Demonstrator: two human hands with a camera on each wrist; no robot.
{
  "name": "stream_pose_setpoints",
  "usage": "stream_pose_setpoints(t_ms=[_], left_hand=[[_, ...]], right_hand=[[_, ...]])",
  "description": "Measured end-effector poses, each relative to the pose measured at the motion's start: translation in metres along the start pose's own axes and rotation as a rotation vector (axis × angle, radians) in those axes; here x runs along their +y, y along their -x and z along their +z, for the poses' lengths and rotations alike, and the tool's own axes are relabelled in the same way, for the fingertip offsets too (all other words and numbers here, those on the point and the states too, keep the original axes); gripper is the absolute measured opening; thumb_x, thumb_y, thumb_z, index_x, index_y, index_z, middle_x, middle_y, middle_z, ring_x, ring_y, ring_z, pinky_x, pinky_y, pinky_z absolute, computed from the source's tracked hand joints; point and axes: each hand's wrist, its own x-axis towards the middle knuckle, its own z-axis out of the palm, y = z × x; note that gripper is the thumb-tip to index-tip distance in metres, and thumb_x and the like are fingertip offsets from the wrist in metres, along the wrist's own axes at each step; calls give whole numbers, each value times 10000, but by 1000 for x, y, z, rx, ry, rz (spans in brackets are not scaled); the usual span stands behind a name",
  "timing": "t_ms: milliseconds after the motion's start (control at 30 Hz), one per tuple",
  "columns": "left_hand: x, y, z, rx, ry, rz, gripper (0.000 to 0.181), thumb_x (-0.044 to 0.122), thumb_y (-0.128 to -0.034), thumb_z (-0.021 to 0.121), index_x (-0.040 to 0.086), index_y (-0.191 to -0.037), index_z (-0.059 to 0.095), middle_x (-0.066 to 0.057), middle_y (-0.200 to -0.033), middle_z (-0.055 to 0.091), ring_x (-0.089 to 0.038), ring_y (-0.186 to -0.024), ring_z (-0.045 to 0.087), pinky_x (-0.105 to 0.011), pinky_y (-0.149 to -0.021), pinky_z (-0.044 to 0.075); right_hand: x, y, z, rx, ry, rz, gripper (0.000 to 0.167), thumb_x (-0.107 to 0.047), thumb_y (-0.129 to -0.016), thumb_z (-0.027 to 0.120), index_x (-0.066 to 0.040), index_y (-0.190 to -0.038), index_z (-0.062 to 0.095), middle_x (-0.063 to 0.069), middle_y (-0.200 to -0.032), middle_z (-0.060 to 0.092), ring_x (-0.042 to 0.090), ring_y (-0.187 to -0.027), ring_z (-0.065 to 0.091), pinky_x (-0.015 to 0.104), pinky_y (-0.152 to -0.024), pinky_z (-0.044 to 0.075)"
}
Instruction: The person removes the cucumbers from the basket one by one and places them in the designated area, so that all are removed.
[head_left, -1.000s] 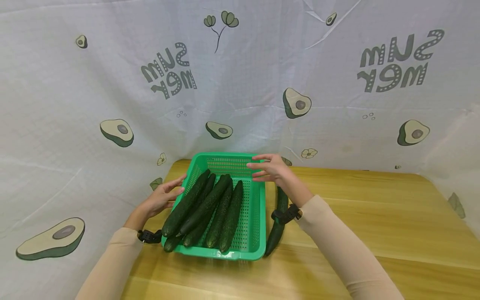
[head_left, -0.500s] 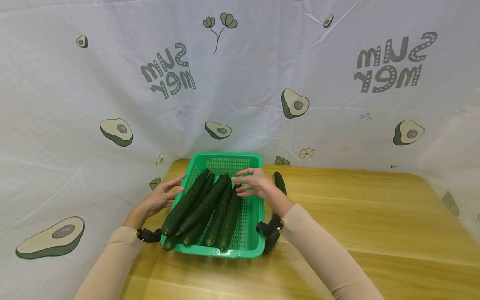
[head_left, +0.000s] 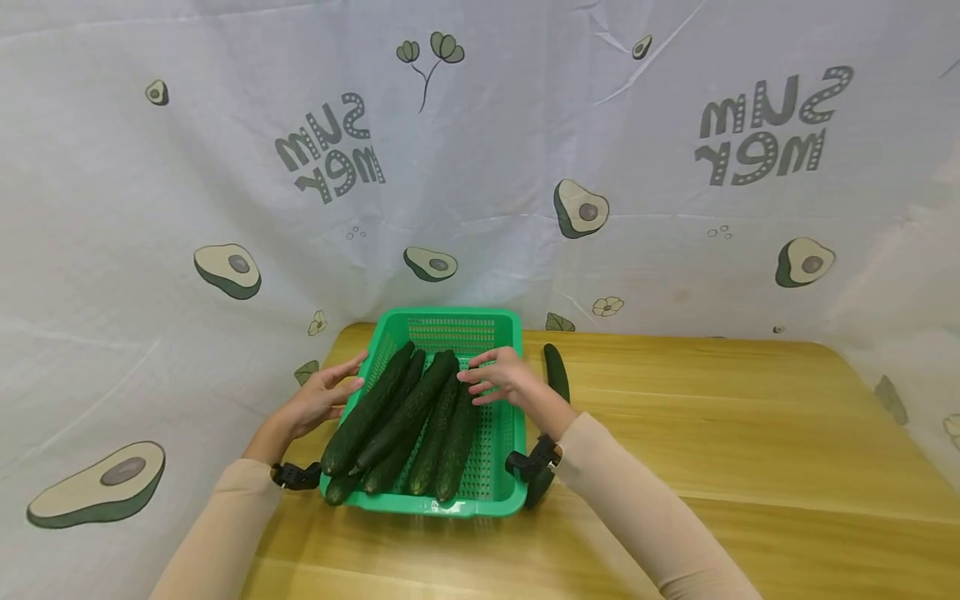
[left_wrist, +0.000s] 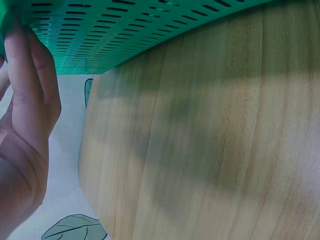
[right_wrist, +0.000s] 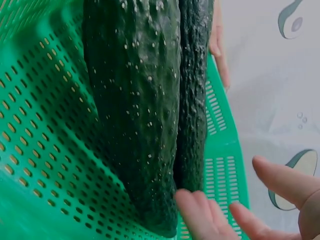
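Basket with cucumbers, two hands at work. Lower centre of the head view: green perforated basket [head_left: 480, 507] on the table [head_left: 720, 417], with several cucumbers [head_left: 405, 417] inside, heaped toward the left wall. Laid lengthwise, probably to suit the basket's long axis; ends at the lower left propped up at the rim. Left hand [head_left: 324, 400] at the basket's left side, fingers extended and touching the outside of the wall, thumb apart from them; no cucumber held; judged a steadying contact. Right hand [head_left: 501, 379] above the upper ends of the rightmost cucumbers, fingers loosely spread, thumb well apart in the right wrist view, nothing gripped; not possible to tell whether touching a cucumber tip. Presumably placed there for access to the tips.

Right of the basket: single loose cucumber [head_left: 556, 372] on the table, roughly parallel to the right wall, partly hidden behind the right wrist; contact with the wall not determinable. Room inside: strip of perforated floor between the rightmost cucumber and right wall. Tightest edge at left, between basket and printed cloth [head_left: 480, 158]; widest stretch of table toward the right of the frame.
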Motion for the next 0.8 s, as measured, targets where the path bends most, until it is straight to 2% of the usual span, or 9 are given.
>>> stream_pose_setpoints(t_ms=[100,167,233,400,467,533,633,700,800], left_hand=[[-1,0,0,-1,0,4,667,287,-1057,538,216,-1618,183,-213,-1637,61,-179,-1064,473,-286,-594,392],[-1,0,0,1,3,5,668,286,-1056,542,213,-1617,188,-215,-1636,65,-182,-1100,479,-284,-594,396],[-2,0,0,-2,11,7,665,285,-1056,543,220,-1616,192,-216,-1636,63,-215,-1041,481,-279,-586,391],[-1,0,0,-1,15,10,662,276,-1058,539,207,-1616,191,-223,-1631,71,-199,-917,498,-263,-565,387],[-1,0,0,1,14,10,663,270,-1060,535,194,-1617,184,-223,-1631,74,-207,-991,511,-260,-562,387],[0,0,0,1,16,9,662,263,-1062,530,188,-1617,178,-222,-1632,72,-270,-1126,492,-260,-564,390],[-1,0,0,-1,18,8,660,260,-1064,527,188,-1618,174,-221,-1634,63,-362,-1323,382,-264,-568,394],[-1,0,0,-1,20,7,660,261,-1063,528,193,-1618,176,-219,-1636,59,-397,-1360,332,-261,-566,392],[-1,0,0,-1,22,4,660,264,-1063,529,198,-1618,178,-218,-1637,56,-402,-1361,337,-256,-562,394]], right_hand=[[3,-1,2,-5,47,0,461,-30,-920,723,86,-1319,523,286,-1244,603,461,-1142,594,527,-874,529],[4,-1,3,-12,71,3,497,-27,-921,721,99,-1346,497,294,-1273,573,463,-1151,584,538,-878,525],[6,-1,4,-23,92,13,539,-28,-924,717,106,-1382,465,305,-1313,531,467,-1170,565,544,-870,527],[10,-2,7,-46,121,37,611,-21,-924,714,110,-1434,404,328,-1423,386,499,-1231,495,531,-834,546],[11,-2,8,-47,124,43,629,-13,-923,712,110,-1444,381,333,-1451,339,517,-1245,470,529,-824,551],[12,-2,9,-47,123,54,650,-7,-926,706,108,-1459,351,339,-1477,305,537,-1263,445,527,-821,552],[14,-2,10,-54,125,79,675,-4,-935,693,102,-1480,309,351,-1501,274,560,-1274,425,520,-822,553],[15,-2,11,-61,129,95,682,-3,-940,685,99,-1488,294,353,-1514,256,575,-1264,426,510,-822,555],[19,-3,13,-71,122,119,671,8,-945,671,97,-1488,287,348,-1524,231,593,-1235,441,503,-823,555]])
